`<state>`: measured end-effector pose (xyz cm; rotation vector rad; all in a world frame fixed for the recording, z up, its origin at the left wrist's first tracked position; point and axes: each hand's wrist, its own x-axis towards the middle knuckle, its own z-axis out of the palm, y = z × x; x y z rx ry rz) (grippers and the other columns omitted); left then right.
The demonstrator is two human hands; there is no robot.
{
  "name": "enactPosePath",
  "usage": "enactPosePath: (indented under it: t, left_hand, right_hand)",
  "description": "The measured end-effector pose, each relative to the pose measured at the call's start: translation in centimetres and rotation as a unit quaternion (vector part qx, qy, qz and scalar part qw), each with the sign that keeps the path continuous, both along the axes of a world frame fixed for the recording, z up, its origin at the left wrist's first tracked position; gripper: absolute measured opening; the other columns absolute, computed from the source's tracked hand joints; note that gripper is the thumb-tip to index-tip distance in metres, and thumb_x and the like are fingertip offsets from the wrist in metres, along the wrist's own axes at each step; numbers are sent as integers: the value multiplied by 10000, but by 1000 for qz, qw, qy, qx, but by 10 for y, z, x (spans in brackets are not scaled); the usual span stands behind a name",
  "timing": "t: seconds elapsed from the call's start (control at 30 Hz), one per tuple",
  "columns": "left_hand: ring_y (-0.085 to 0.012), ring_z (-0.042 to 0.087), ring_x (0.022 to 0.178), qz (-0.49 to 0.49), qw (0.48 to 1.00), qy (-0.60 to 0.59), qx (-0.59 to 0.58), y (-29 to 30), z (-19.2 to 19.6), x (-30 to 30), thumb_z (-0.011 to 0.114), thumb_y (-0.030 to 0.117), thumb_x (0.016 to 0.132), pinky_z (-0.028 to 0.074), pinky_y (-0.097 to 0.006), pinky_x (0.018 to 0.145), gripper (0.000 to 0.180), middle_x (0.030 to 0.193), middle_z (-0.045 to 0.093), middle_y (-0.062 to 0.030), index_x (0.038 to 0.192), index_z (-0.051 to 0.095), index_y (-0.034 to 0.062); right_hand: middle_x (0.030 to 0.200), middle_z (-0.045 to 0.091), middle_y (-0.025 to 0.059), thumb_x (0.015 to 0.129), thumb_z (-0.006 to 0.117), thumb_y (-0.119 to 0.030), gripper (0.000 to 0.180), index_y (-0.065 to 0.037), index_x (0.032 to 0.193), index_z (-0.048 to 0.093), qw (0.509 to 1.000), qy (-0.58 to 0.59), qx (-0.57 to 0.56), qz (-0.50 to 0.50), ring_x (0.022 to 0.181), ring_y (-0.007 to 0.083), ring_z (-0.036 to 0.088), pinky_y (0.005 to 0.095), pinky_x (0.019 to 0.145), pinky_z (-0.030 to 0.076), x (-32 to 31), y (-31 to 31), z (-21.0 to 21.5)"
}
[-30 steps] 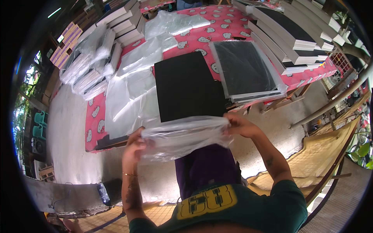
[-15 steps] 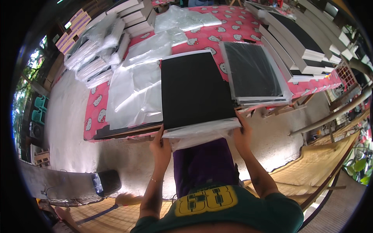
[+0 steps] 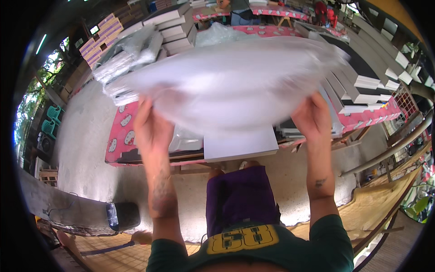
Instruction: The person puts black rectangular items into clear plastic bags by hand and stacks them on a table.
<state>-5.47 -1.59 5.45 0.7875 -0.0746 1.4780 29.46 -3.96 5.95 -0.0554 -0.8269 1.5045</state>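
Observation:
A wide, translucent plastic sheet (image 3: 235, 77) is spread between my two hands over the table, blurred by motion. My left hand (image 3: 154, 127) grips its left part, the fingers showing dimly through the plastic. At the other side my right hand (image 3: 313, 117) holds it too, with fingertips partly hidden behind the film. Beneath the sheet, a white flat board or stack of sheets (image 3: 240, 144) sticks out at the table's front edge. The sheet covers most of the middle of the table.
Plastic-wrapped bundles (image 3: 129, 52) are heaped at the left, beside stacked white blocks (image 3: 179, 31). Long stacks with black tops (image 3: 351, 59) stand at the right on the pink patterned tablecloth (image 3: 122, 131). Another person (image 3: 240, 11) is at a far table.
Both my hands have risen and spread apart, lifting the plastic sheet wide over the table. The black-topped stack I was holding is out of sight; a white surface shows at the front edge.

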Motion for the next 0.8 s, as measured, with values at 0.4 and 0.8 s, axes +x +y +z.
enactPosePath:
  t: [0.4, 0.8]
  left_hand:
    - [-184, 598, 874, 24, 934, 186, -303, 63, -197, -12, 562, 141, 916, 476, -367, 836, 228, 991, 628, -62, 1108, 570, 18]
    - [-112, 522, 849, 219, 921, 290, -138, 95, -134, 109, 593, 58, 867, 412, -253, 770, 161, 926, 608, -35, 1013, 589, -9]
  right_hand:
    - [918, 656, 58, 941, 556, -199, 186, -63, 1059, 601, 968, -101, -230, -8, 869, 148, 602, 329, 806, 471, 28, 73, -209]
    - [835, 587, 11, 920, 597, -324, 336, -21, 1065, 609, 877, -237, -209, -362, 778, 102, 535, 250, 707, 435, 31, 58, -151]
